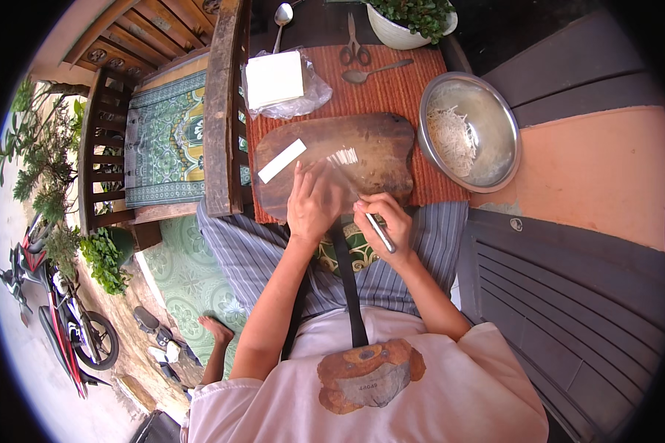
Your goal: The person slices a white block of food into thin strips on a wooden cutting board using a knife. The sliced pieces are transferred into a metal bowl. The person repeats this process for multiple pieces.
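My right hand grips a knife by its metal handle. The blade is blurred and slants up and left over a wooden cutting board. My left hand lies on the board beside the blade, fingers pointing away from me; what is under it is hidden. Just beyond its fingertips lies a row of thin pale cut strips. A wider white strip, probably cut from a wrapper sheet, lies at the board's left. A steel bowl on the right contains a heap of pale shreds.
Behind the board, a stack of square white sheets lies on a plastic bag. Scissors and a spoon rest on an orange woven mat. A potted plant stands farther back. A wooden bench armrest borders the left.
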Demonstrator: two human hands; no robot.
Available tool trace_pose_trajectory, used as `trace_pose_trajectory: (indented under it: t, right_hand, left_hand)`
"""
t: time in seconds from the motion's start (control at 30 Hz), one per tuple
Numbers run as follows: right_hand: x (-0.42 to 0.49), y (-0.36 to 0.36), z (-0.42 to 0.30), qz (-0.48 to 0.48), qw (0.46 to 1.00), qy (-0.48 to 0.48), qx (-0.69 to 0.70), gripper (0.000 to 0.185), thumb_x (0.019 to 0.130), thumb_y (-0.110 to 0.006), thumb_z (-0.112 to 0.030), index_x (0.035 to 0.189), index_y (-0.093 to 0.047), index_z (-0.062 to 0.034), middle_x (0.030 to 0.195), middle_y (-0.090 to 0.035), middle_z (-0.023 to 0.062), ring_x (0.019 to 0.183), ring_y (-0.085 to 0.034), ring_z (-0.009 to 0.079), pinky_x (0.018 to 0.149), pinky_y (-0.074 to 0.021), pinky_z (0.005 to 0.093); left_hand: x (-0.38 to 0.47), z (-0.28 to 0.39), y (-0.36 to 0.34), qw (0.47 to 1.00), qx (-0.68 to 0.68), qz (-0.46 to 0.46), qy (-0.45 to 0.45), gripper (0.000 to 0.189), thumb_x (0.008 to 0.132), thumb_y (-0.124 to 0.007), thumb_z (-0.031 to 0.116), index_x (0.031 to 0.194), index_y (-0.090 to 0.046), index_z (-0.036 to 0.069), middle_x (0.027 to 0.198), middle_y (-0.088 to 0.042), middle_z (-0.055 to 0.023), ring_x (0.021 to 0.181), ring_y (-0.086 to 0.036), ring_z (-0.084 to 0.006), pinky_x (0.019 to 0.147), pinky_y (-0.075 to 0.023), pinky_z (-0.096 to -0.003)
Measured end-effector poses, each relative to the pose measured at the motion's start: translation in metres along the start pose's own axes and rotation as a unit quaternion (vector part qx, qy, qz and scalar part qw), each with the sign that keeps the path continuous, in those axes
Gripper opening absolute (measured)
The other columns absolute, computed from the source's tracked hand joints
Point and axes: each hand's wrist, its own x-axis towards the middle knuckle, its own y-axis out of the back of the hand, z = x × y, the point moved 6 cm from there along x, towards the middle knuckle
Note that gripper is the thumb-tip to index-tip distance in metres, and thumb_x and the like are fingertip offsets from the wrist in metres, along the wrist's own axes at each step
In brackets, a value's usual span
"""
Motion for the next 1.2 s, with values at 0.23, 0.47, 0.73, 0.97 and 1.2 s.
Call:
trace_pose_trajectory:
  t: [0.23, 0.47, 0.73, 0.97, 1.2]
  right_hand:
    - [0.004, -0.003, -0.002, -0.001, 1.0, 0.011, -0.008, 0.016, 0.086, -0.082, 0.002, 0.09, -0.068, -0.0041, 0.094, -0.074, 0.0104, 0.077, -0.075, 0.0234, 0.065, -0.0582, 0.0327]
    - [0.004, -0.002, -0.003, -0.029, 1.0, -0.004, -0.009, 0.015, 0.085, -0.082, 0.007, 0.092, -0.069, 0.0014, 0.1, -0.075, 0.0156, 0.085, -0.075, 0.0232, 0.074, -0.0588, 0.0311]
    - [0.029, -0.005, -0.017, -0.062, 0.998, -0.014, -0.003, 0.018, 0.084, -0.081, 0.005, 0.086, -0.064, 0.0, 0.088, -0.07, 0.0128, 0.071, -0.069, 0.0207, 0.064, -0.0549, 0.0311]
    - [0.037, -0.005, -0.022, -0.066, 0.997, -0.04, 0.005, 0.02, 0.084, -0.081, 0.004, 0.084, -0.061, -0.0001, 0.079, -0.063, 0.0111, 0.063, -0.063, 0.0194, 0.058, -0.0509, 0.031]
    - [0.03, -0.003, -0.026, -0.054, 0.998, -0.016, -0.005, 0.02, 0.084, -0.081, 0.004, 0.083, -0.061, -0.0007, 0.08, -0.064, 0.0122, 0.063, -0.064, 0.022, 0.059, -0.0517, 0.0317]
  left_hand:
    - [-0.001, -0.001, -0.001, 1.0, 0.001, -0.003, 0.0, 0.039, 0.085, -0.072, 0.002, 0.124, -0.075, 0.002, 0.128, -0.072, -0.013, 0.121, -0.069, -0.0341, 0.12, -0.0445, -0.0496]
    - [0.0, 0.0, 0.0, 1.0, 0.001, -0.01, 0.004, 0.04, 0.085, -0.072, 0.003, 0.125, -0.075, 0.003, 0.129, -0.072, -0.0127, 0.122, -0.068, -0.0339, 0.121, -0.0444, -0.0495]
    - [0.001, -0.001, 0.0, 1.0, -0.005, -0.01, 0.008, 0.039, 0.084, -0.073, 0.003, 0.123, -0.075, 0.002, 0.128, -0.073, -0.0128, 0.121, -0.069, -0.0333, 0.121, -0.0438, -0.0494]
    - [0.001, 0.001, 0.001, 1.0, -0.011, -0.007, 0.01, 0.04, 0.084, -0.073, 0.004, 0.123, -0.075, 0.002, 0.128, -0.072, -0.013, 0.121, -0.069, -0.0327, 0.122, -0.0432, -0.0498]
    - [-0.001, -0.001, -0.002, 1.0, 0.013, -0.013, -0.011, 0.042, 0.084, -0.076, 0.009, 0.124, -0.073, 0.0, 0.128, -0.069, -0.0119, 0.122, -0.066, -0.0342, 0.119, -0.0465, -0.048]
